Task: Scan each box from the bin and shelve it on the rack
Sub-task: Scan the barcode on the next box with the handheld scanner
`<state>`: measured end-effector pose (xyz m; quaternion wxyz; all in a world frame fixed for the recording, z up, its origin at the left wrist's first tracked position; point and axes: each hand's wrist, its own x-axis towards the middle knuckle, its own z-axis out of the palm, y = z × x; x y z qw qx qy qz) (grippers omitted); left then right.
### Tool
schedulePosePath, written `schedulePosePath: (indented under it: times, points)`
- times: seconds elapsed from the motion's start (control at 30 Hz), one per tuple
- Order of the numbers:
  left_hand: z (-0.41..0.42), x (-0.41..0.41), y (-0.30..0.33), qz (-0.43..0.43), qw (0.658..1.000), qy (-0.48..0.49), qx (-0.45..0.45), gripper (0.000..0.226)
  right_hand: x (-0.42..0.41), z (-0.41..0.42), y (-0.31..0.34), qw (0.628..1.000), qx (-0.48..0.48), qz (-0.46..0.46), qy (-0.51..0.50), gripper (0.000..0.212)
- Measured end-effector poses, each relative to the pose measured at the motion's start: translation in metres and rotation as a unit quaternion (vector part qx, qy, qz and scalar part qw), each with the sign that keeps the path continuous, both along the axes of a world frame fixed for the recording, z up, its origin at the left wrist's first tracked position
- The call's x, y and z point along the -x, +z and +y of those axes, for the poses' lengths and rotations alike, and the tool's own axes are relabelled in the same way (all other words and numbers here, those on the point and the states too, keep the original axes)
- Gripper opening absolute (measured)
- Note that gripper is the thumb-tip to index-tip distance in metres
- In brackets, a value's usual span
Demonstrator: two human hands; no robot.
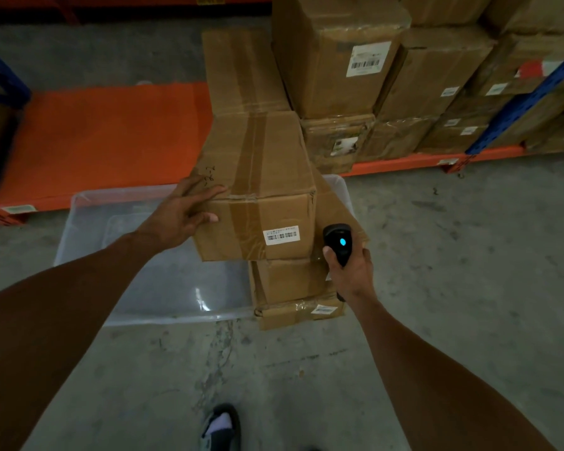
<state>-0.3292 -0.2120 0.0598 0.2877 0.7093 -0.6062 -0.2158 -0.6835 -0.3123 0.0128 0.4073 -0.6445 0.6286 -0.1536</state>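
Left hand (179, 216) grips taped cardboard box (258, 190) at near-left corner, above clear bin (79, 229). Right hand (350, 271) wraps scanner (338, 242). Box looks stiff, moderately heavy; support underside, opposite corners.

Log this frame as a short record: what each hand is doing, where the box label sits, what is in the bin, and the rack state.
left hand: left hand grips the top left corner of the held box
right hand: right hand holds the scanner, blue light on
label: barcode label on the held box's near face, left of the scanner
bin: clear bin on the floor, more boxes stacked at its right end
rack: orange shelf bare at left, stacked boxes at right
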Motion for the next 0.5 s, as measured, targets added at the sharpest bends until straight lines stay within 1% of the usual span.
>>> schedulePosePath:
  times: [0.27,0.5]
  points:
    - [0.002,0.0019,0.0005,-0.001,1.0,0.003,0.001,0.062,0.0047,0.0001,-0.0004,1.0,0.01,0.01,0.004,0.081]
    - [0.0017,0.0029,0.001,-0.011,1.0,0.005,0.002,0.062,0.0067,-0.0012,0.002,1.0,0.019,-0.003,0.007,0.09]
